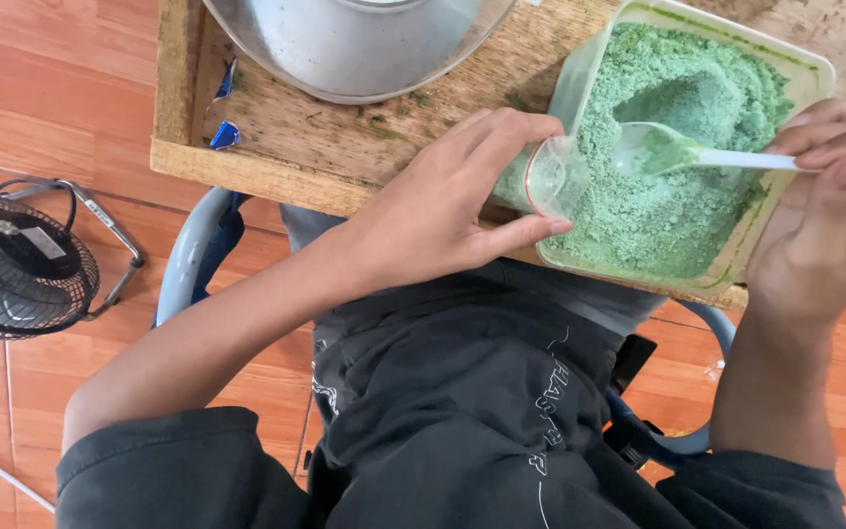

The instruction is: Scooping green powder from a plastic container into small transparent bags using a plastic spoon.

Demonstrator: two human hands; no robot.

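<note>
My left hand grips a small clear plastic cup, tilted on its side with its mouth over the tub. The cup holds some green powder. My right hand pinches the handle of a white plastic spoon, whose bowl carries green powder just right of the cup's mouth. Both hover over a clear rectangular tub filled with pale green powder, with a scooped hollow near the spoon.
The tub rests on a worn wooden table at its near edge. A large metal bowl stands at the table's back. A small black fan sits on the orange tiled floor at left. My dark-clothed lap lies below.
</note>
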